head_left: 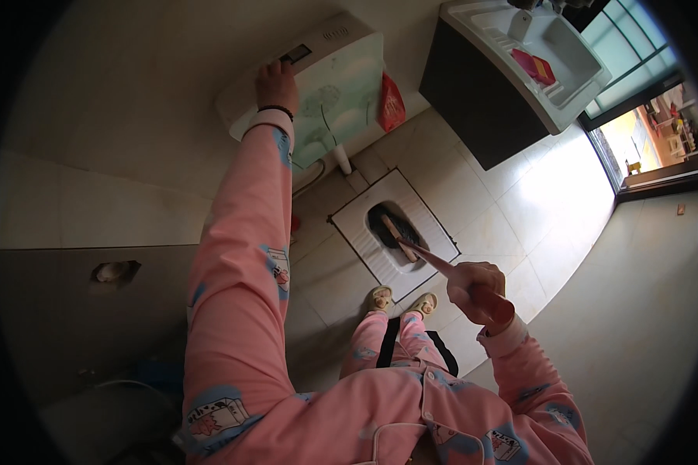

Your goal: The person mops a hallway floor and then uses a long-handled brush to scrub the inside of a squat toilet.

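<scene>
Gripping a smooth, slim pinkish handle (428, 256) in the closed right hand (477, 288), right of centre. Slanting up-left from that fist to a pale brown bar (390, 226) inside the oval bowl of a ridged white squat toilet (357, 235), mid-frame. With the left hand (278, 85) at a glossy pale-green tank (357, 85), upper left; cannot tell its grip, with fingertips hidden. Hard to make out the handle's join to the bar.

A pinkish long-handled tool (430, 257) slants up-left to its tan crosspiece (393, 231) over the white squat toilet (358, 236) mid-frame, a pale-green-fronted flush tank (349, 77) upper centre.
</scene>
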`<state>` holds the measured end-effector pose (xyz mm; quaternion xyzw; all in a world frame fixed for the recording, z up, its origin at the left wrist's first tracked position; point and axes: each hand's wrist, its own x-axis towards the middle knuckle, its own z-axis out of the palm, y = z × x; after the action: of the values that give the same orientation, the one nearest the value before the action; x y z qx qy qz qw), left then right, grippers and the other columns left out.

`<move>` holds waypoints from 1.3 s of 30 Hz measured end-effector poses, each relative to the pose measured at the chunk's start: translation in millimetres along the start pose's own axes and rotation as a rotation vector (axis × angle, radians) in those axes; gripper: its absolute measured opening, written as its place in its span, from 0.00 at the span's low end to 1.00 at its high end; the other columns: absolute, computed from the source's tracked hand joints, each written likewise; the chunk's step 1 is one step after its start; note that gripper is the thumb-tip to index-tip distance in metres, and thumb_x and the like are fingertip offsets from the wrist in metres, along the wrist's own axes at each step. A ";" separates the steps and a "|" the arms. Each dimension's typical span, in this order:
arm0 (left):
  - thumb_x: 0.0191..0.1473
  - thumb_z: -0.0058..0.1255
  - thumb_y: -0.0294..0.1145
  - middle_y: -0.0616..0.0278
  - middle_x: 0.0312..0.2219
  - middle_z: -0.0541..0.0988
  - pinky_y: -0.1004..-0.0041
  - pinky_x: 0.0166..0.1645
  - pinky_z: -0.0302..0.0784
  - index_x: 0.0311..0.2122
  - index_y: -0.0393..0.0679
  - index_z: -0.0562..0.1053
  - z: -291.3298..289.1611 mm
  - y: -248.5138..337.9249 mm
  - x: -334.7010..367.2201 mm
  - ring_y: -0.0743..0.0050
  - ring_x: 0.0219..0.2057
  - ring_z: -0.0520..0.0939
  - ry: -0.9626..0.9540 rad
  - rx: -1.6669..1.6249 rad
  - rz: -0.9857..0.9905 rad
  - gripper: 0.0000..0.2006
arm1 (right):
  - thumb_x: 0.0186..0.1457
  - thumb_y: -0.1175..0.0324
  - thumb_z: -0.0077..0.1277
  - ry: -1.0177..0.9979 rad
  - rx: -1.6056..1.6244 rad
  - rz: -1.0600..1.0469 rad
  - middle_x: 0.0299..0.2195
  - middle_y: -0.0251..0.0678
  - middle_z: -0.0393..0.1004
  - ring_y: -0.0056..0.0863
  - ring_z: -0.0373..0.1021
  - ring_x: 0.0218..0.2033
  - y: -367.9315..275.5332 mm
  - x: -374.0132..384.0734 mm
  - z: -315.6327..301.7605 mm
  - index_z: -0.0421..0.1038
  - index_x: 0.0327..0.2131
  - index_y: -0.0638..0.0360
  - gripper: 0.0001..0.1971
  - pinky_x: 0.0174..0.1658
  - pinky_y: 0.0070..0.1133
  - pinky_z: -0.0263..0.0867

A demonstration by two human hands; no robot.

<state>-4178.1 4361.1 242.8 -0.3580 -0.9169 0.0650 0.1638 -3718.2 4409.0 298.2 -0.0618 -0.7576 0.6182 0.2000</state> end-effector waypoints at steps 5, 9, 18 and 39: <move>0.50 0.44 0.28 0.53 0.49 0.59 0.59 0.55 0.57 0.49 0.43 0.58 -3.6 -2.7 -1.7 0.52 0.52 0.58 0.007 -0.037 -0.007 0.19 | 0.41 0.76 0.52 0.010 -0.023 0.014 0.10 0.34 0.63 0.28 0.61 0.12 -11.8 1.5 -5.3 0.62 0.15 0.59 0.09 0.17 0.20 0.55; 0.42 0.48 0.24 0.52 0.47 0.62 0.62 0.53 0.59 0.50 0.42 0.58 -42.4 28.8 -42.0 0.55 0.50 0.62 0.103 -0.182 0.139 0.26 | 0.39 0.77 0.49 0.033 -0.134 -0.119 0.08 0.34 0.60 0.28 0.59 0.09 -60.7 15.6 -11.1 0.60 0.13 0.60 0.09 0.15 0.21 0.53; 0.34 0.51 0.34 0.61 0.14 0.67 0.66 0.22 0.64 0.16 0.47 0.67 -101.9 213.7 -329.0 0.60 0.19 0.71 -0.111 -1.680 0.389 0.07 | 0.35 0.84 0.43 -0.100 -0.008 -0.142 0.14 0.36 0.64 0.34 0.62 0.17 -41.3 -0.6 34.6 0.63 0.15 0.60 0.07 0.23 0.23 0.58; 0.36 0.50 0.36 0.58 0.15 0.72 0.60 0.25 0.69 0.17 0.48 0.67 -53.9 193.9 -278.0 0.53 0.21 0.75 -0.406 -1.222 0.672 0.07 | 0.57 0.62 0.33 0.599 -0.014 -0.299 0.16 0.36 0.60 0.26 0.57 0.17 -113.4 -61.0 -12.8 0.60 0.25 0.60 0.13 0.26 0.24 0.57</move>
<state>-3844.4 4315.2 177.0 -0.6287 -0.6424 -0.3469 -0.2680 -3640.3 4374.0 395.4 -0.1303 -0.6700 0.5311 0.5021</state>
